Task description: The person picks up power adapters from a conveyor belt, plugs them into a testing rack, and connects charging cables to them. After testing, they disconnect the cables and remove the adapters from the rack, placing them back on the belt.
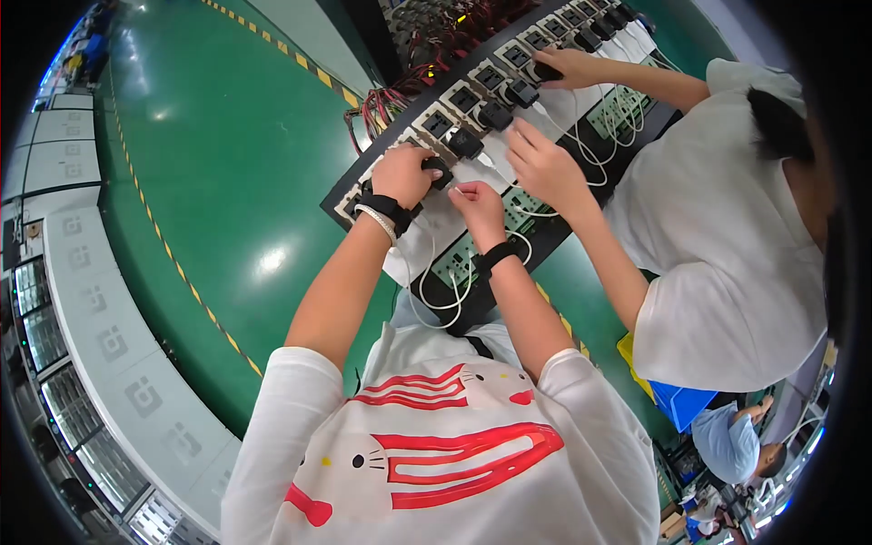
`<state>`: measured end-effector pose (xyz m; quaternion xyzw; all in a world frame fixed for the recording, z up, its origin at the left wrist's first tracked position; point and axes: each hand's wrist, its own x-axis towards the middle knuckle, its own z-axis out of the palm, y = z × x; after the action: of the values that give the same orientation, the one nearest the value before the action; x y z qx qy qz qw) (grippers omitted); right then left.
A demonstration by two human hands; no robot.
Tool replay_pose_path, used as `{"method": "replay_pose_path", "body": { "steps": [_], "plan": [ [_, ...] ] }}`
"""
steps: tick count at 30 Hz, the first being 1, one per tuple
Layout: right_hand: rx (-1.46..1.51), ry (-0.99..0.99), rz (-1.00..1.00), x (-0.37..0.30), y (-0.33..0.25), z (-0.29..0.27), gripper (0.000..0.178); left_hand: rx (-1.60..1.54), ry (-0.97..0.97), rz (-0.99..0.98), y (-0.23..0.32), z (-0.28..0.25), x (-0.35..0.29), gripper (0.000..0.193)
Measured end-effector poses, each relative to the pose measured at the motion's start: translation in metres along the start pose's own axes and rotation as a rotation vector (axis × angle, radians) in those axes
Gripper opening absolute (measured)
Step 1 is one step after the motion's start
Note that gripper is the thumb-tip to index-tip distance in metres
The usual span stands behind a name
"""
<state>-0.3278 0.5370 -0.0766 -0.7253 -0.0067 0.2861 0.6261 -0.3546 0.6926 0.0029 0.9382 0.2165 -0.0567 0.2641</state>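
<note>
Head view: a black adapter (pixel 439 170) was gripped by the left hand (pixel 402 174), fingers curled around it, at the near end of the socket board (pixel 427 123). Just beside it, a white cable (pixel 466 192) was pinched by the right hand (pixel 479 204). Further right, a co-worker's hands (pixel 545 163) were seen on other black adapters (pixel 495 114).

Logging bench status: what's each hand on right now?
Left hand closed on black adapter at socket panel. Right hand pinching white cable. Co-worker's hand close alongside.
</note>
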Motion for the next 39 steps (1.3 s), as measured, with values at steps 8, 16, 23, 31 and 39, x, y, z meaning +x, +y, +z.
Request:
{"method": "replay_pose_path", "body": {
  "steps": [8,16,23,31,39],
  "plan": [
    [-0.035,0.009,-0.023,0.005,-0.002,0.000,0.019,-0.057,-0.007,-0.027,-0.001,0.000,0.003,0.031],
    [-0.158,0.007,-0.004,0.008,-0.010,0.003,0.019,-0.051,0.017,0.069,-0.006,0.004,0.006,0.033],
    [-0.086,0.004,0.008,0.007,-0.020,0.005,0.021,-0.044,0.075,0.050,-0.001,0.007,0.005,0.030],
    [-0.221,-0.009,-0.206,0.002,-0.022,-0.005,0.024,0.041,0.079,0.064,-0.001,0.006,0.000,0.034],
    [-0.632,-0.129,-0.263,-0.002,-0.016,-0.006,0.032,-0.016,0.046,0.014,-0.006,0.010,0.003,0.036]
  ]
}}
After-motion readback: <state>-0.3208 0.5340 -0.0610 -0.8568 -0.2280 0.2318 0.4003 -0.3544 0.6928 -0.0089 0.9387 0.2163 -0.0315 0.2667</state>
